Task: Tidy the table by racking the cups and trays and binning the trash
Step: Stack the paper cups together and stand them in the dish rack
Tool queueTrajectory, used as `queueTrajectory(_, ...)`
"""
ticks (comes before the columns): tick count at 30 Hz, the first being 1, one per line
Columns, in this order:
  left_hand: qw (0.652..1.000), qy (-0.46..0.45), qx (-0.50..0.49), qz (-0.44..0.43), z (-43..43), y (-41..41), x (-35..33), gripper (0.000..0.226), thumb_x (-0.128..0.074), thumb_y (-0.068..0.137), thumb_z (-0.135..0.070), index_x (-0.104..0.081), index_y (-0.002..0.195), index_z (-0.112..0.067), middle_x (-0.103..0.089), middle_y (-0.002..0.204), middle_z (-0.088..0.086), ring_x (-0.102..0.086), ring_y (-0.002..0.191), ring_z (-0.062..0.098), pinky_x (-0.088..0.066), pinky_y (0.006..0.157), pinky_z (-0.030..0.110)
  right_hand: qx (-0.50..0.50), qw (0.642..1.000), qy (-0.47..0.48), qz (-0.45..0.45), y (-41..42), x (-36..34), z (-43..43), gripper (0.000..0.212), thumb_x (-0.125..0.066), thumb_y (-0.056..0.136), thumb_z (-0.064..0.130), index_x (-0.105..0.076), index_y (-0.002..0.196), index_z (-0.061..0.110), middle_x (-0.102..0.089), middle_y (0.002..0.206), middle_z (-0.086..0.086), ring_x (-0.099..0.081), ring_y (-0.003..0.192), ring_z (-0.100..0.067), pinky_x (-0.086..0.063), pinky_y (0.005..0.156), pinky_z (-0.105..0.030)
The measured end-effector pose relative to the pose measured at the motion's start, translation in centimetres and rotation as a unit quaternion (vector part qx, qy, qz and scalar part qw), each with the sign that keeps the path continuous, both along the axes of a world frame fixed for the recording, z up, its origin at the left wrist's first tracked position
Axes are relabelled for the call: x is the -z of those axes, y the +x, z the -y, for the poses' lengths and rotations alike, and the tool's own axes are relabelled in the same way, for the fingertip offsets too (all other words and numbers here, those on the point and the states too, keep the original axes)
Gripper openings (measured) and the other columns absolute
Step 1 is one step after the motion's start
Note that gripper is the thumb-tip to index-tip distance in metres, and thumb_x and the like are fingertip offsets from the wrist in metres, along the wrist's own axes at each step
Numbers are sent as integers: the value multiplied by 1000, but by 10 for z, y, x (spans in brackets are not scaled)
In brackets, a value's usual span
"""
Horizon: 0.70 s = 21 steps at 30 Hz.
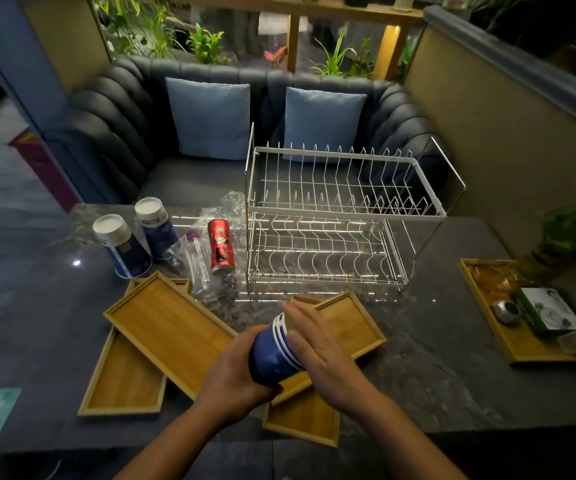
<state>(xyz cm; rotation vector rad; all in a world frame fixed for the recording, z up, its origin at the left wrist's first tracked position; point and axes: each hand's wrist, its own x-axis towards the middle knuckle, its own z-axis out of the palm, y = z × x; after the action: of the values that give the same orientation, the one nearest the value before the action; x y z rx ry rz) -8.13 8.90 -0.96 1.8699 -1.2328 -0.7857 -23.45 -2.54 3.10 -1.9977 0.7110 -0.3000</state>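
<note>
Cups [272,355] — nested blue stack, held above the overlapping wooden trays [162,327] at the table's [435,358] near edge. My left hand [234,379] is wrapped around the base; right hand [317,348] lies flat against the rims, fingers extended, not gripping. Stack's long axis points up and away toward the wire rack [331,216], rims leading — rack's straight ahead, slightly right. Two more cups [141,237] stand upside down far left.
</note>
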Motion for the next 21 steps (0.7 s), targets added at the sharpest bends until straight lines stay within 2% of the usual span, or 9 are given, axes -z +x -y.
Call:
queueTrajectory(3,999,15,-1,41,-4,1,-3,87,-82,48,-50,-36,122,-61,-55,112,-29,-58,99,-4,-54,80,28,12,1000,15,14,9,8,-8,41,-36,100,50,-36,141,53,-32,147,22,-28,139,2,-28,114,-30)
queueTrajectory(6,996,41,2,79,-13,11,-8,85,-78,51,-49,-36,124,-60,-57,111,-27,-59,98,-1,-54,80,29,-38,998,8,-40,16,0,4,39,-45,98,47,-38,136,51,-39,138,17,-39,128,-2,-37,107,-32)
queueTrajectory(8,987,43,-3,156,-19,24,-12,79,-75,55,-49,-41,127,-50,-61,113,-21,-60,99,3,-53,81,27,-86,991,-36,-93,24,-10,15,52,-56,91,51,-41,139,40,-39,139,14,-41,129,-8,-39,106,-33)
queueTrajectory(10,965,46,-2,257,-26,39,-17,76,-71,60,-52,-43,130,-42,-61,117,-16,-58,103,7,-50,85,29,-149,971,-121,-140,41,-22,19,74,-64,79,60,-39,144,35,-38,146,11,-40,132,-12,-40,107,-35)
queueTrajectory(13,928,77,32,363,-35,62,-30,79,-68,67,-52,-39,138,-35,-57,127,-10,-54,112,16,-43,96,34,-236,915,-247,-216,80,-34,9,87,-70,66,68,-41,140,32,-51,139,4,-50,123,-20,-46,100,-41)
queueTrajectory(15,904,98,54,412,-37,78,-40,80,-67,70,-46,-35,142,-33,-53,133,-8,-50,117,19,-38,101,39,-254,893,-273,-253,107,-35,-1,87,-75,60,66,-44,132,28,-58,129,0,-56,114,-26,-51,91,-44)
queueTrajectory(18,883,105,52,455,-42,108,-53,79,-69,70,-35,-35,141,-31,-54,136,-4,-49,122,23,-32,107,52,-241,889,-287,-262,148,-34,-13,79,-77,55,58,-47,121,25,-61,116,-2,-59,102,-27,-51,77,-37)
queueTrajectory(21,873,63,7,483,-56,147,-58,88,-79,61,-38,-42,140,-25,-57,134,5,-52,126,31,-28,109,68,-212,905,-283,-234,183,-35,-15,68,-72,51,57,-52,109,29,-64,102,2,-63,88,-23,-50,67,-32)
